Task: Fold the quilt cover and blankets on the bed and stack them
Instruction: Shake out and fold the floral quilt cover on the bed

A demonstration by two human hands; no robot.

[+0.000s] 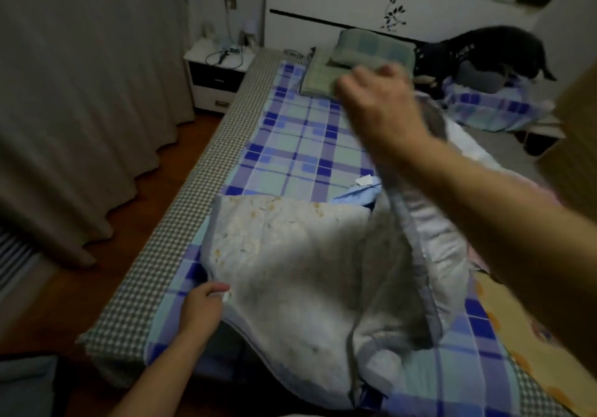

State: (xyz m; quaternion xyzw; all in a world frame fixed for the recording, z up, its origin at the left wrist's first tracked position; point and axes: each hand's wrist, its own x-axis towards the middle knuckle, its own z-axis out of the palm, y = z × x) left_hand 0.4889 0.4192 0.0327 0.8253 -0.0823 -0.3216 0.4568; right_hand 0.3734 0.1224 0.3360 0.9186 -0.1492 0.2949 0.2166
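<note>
- Blanket (290,274), pale and floral with a grey-blue border, is spread over the near part of the bed (300,145), on the blue plaid sheet.
- Curtain (74,93) is hung at far left, above a wood floor (135,222).
- Nightstand (219,74) is set beside the bed's head.
- Left hand (203,303) is closed on the blanket's near left edge, low against the sheet.
- Pillow (371,48) is laid at the headboard.
- Right hand (381,106) is raised above the bed, blurred; the blanket's right border hangs from beneath it, so it seems pinched there.
- Dark garment (484,51) is heaped at far right.
</note>
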